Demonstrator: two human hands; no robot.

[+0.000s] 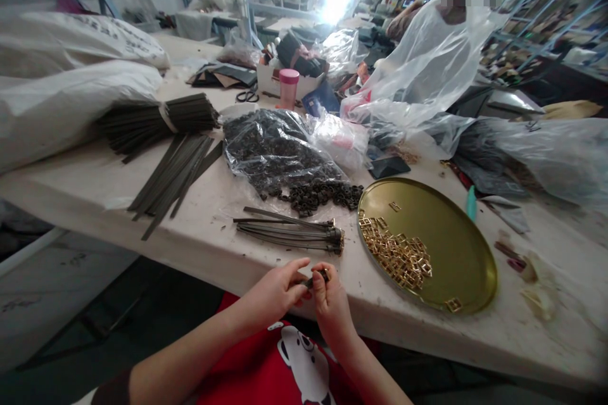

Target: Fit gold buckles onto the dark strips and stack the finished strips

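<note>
At the table's front edge, my left hand and my right hand meet around a short visible piece of dark strap. My right fingers are closed on its end, where a small dark loop with a hint of gold shows. The left thumb and fingers pinch the strap from the other side; much of it is hidden. Just beyond lies a bundle of dark straps with gold buckles at their right ends. To the right, a round gold tray carries a heap of gold buckles.
Small black loops spill from a clear plastic bag. Loose strips and a tied bundle of strips lie left. Behind stand a pink-lidded jar and scissors. A person handles a plastic sheet across the table.
</note>
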